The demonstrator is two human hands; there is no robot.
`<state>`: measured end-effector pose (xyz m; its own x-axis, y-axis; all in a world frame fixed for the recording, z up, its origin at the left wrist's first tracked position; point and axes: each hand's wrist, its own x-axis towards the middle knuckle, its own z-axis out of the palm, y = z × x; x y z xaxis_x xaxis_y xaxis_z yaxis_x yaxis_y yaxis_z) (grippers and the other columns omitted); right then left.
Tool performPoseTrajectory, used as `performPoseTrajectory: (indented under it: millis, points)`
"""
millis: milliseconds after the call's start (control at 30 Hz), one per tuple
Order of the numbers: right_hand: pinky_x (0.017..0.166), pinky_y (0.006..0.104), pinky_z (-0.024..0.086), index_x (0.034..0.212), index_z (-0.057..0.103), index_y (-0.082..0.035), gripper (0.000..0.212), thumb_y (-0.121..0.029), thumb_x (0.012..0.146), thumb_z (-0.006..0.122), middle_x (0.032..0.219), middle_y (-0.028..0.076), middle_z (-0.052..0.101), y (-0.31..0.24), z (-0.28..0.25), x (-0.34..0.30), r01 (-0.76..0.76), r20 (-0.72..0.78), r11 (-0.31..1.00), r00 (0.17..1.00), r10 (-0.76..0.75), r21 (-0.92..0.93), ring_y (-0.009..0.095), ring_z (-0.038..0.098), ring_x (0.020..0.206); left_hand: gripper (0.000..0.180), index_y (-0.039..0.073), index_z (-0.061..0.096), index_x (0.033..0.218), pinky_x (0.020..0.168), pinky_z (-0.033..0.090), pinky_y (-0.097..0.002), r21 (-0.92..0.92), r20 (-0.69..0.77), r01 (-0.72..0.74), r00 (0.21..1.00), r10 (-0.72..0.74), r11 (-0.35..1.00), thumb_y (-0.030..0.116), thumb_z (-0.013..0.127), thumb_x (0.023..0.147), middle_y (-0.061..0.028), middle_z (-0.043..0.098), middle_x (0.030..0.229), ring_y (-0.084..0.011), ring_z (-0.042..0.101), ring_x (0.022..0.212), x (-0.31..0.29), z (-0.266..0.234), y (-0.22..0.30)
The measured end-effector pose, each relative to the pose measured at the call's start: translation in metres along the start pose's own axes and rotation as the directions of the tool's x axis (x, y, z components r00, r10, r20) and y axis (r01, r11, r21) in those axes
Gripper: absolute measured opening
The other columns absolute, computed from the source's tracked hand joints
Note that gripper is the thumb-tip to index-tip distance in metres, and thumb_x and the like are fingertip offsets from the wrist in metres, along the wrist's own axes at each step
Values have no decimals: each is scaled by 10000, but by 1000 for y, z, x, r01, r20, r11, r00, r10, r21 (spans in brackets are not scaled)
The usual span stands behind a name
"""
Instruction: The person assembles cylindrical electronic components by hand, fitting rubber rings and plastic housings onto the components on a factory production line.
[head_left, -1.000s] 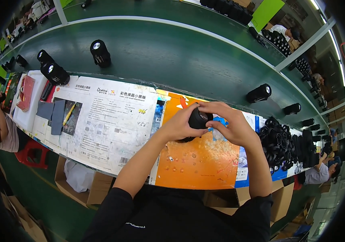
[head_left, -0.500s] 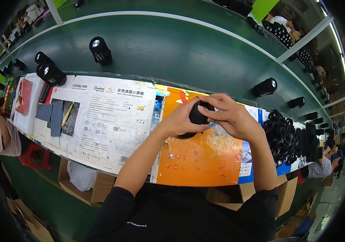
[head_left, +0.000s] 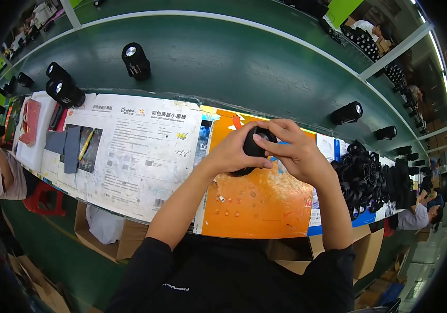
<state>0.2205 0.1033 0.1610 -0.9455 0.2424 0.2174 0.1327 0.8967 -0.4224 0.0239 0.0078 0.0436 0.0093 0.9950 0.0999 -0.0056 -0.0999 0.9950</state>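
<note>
Above the orange board [head_left: 260, 203], a black cylindrical speaker [head_left: 256, 144] sits between my two hands, one round end turned up toward me. My left hand [head_left: 232, 152] wraps its left side, with the thumb along the near side. From the right, my right hand [head_left: 299, 151] grips the upper end, thumb and fingertips on the rim. The fingers cover much of the body, so its lower part is mostly hidden.
Similar black speakers stand or lie along the green belt [head_left: 202, 57], one at the left [head_left: 136, 61] and one at the right [head_left: 347, 112]. A heap of black rings [head_left: 361, 177] lies right of the orange board. A yellow pen [head_left: 85, 146] rests on dark strips at left.
The speakers on the green belt have shifted a little to the right. My right fingers have shifted slightly on the speaker's upper end; both hands keep their hold.
</note>
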Motion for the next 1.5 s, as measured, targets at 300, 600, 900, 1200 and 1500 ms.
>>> performPoseTrajectory:
  millis: [300, 600, 900, 1200, 1500]
  points:
    - [1048, 427, 600, 1433, 774, -148, 522, -44, 923, 812, 1498, 82, 712, -5, 5, 4, 30, -54, 997, 998, -26, 76, 357, 671, 1272, 954, 63, 572, 1487, 977, 573, -353, -45, -187, -165, 970, 154, 985, 651, 937, 830, -122, 755, 1217, -226, 732, 1122, -10, 10, -17]
    - [1003, 426, 605, 1361, 816, -124, 369, -250, 1015, 789, 1262, 159, 815, 10, -11, 16, -67, -11, 897, 997, 80, 437, 307, 772, 1179, 700, 57, 591, 1461, 972, 570, -344, -127, -134, -133, 984, 116, 983, 480, 840, 962, -103, 752, 1172, -213, 725, 1077, -14, 10, -19]
    - [1028, 432, 568, 1165, 817, 10, 471, -351, 1134, 517, 1179, 199, 804, 8, 59, 65, -464, 104, 790, 880, 464, 401, 340, 761, 1074, 793, -26, 592, 1409, 1008, 551, -349, -127, -188, -114, 978, 89, 985, 537, 862, 921, -93, 707, 1228, -189, 678, 1135, -18, 14, -22]
    - [935, 384, 589, 1024, 805, 25, 432, -304, 1103, 536, 1016, 148, 799, 3, 70, 64, -523, 147, 652, 828, 540, 549, 252, 748, 917, 893, -4, 592, 1453, 1158, 471, -452, 18, -150, -167, 974, 168, 986, 620, 846, 867, -199, 602, 1414, -349, 566, 1356, -20, 2, -25]
    - [888, 384, 578, 1025, 800, 25, 393, -274, 1062, 547, 976, 132, 797, -4, 72, 65, -528, 74, 694, 818, 570, 489, 250, 726, 891, 888, -20, 579, 1473, 1194, 446, -438, -31, -152, -166, 975, 160, 986, 611, 818, 896, -218, 528, 1497, -359, 544, 1380, -22, 2, -22]
